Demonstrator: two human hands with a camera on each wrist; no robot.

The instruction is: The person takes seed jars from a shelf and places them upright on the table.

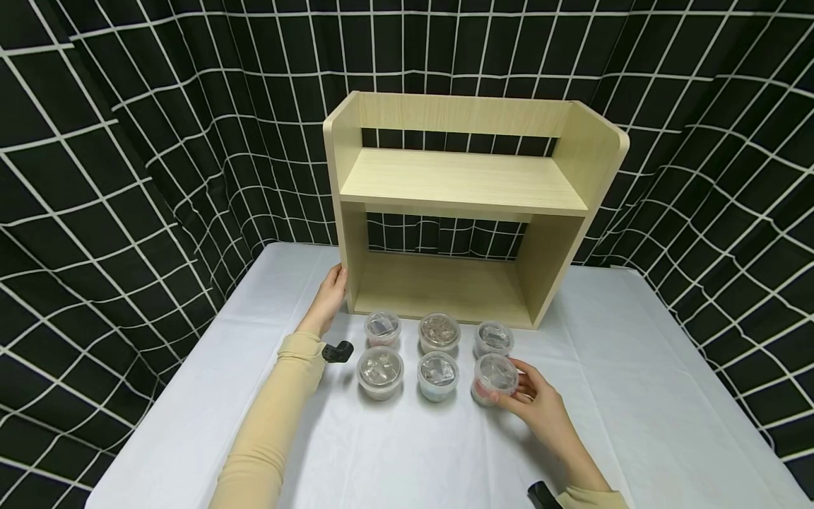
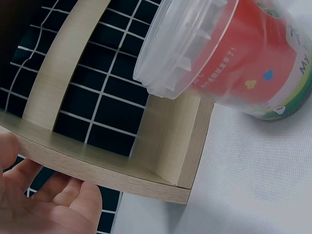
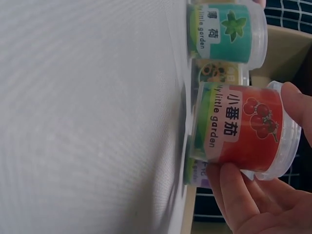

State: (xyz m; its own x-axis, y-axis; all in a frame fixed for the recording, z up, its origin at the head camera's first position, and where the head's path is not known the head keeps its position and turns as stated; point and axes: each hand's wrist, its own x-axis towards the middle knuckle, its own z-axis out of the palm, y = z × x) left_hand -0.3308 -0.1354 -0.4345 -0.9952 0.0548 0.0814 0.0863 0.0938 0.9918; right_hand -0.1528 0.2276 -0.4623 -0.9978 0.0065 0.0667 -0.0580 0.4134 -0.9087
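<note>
My right hand (image 1: 534, 403) holds a clear lidded plastic tub (image 1: 494, 378) at the front right of a group. In the right wrist view its red label (image 3: 248, 126) shows tomatoes and the words "My little garden"; the thumb is at the lid and the fingers are along the lower side. My left hand (image 1: 327, 297) touches the outer left side of a pale wooden shelf unit (image 1: 439, 205). In the left wrist view the fingertips (image 2: 90, 195) lie against its side panel.
Several similar tubs stand in two rows before the shelf: a white-based one (image 1: 380, 373), a blue-based one (image 1: 437, 376) and others behind. A mint-labelled tub (image 3: 226, 31) shows in the right wrist view. A white cloth (image 1: 254, 304) covers the table, and black gridded curtains (image 1: 127, 177) surround it.
</note>
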